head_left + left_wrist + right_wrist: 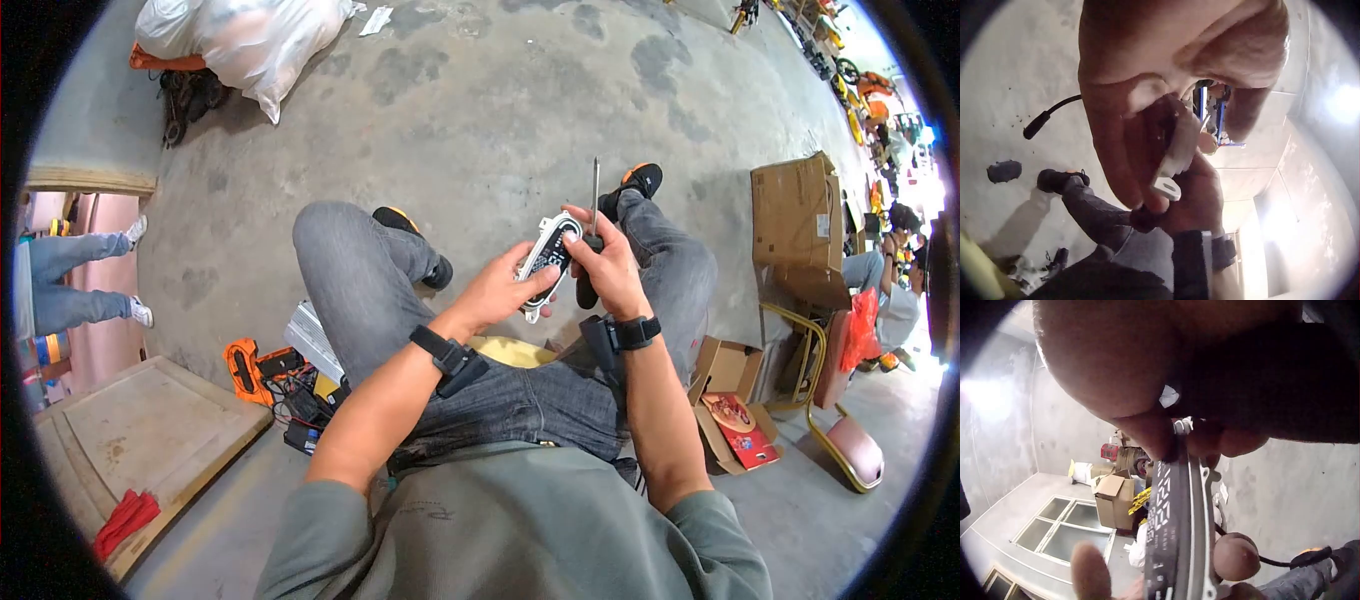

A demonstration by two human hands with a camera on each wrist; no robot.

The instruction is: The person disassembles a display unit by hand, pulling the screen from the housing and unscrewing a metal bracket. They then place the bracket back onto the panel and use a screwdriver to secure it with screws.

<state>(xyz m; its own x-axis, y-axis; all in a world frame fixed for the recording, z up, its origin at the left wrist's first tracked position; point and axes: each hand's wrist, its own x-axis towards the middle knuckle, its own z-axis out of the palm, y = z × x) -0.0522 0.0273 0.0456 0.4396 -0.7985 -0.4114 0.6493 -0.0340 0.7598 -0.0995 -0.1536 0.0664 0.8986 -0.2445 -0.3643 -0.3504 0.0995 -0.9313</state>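
Note:
Both hands hold an oval display unit (556,250) above the lap, with a white rim and a black face printed with pale digit-like marks. The left hand (500,288) grips its lower left side, thumb on the face. My right hand (612,268) pinches the upper right end, its thumb on the face, and also holds a screwdriver (596,185) whose metal shaft points away from me. In the left wrist view, a white tab with a hole (1166,187) sticks out from the unit's edge. A black cable (1054,107) with a thick end hangs out beyond the left hand.
Beside my left leg lie an orange tool (243,370) and a tangle of wires. An opened box (728,370) and a gold-framed chair (822,400) stand at the right, near a tall carton (798,225). White bags (265,45) sit far left. Other people are at both sides.

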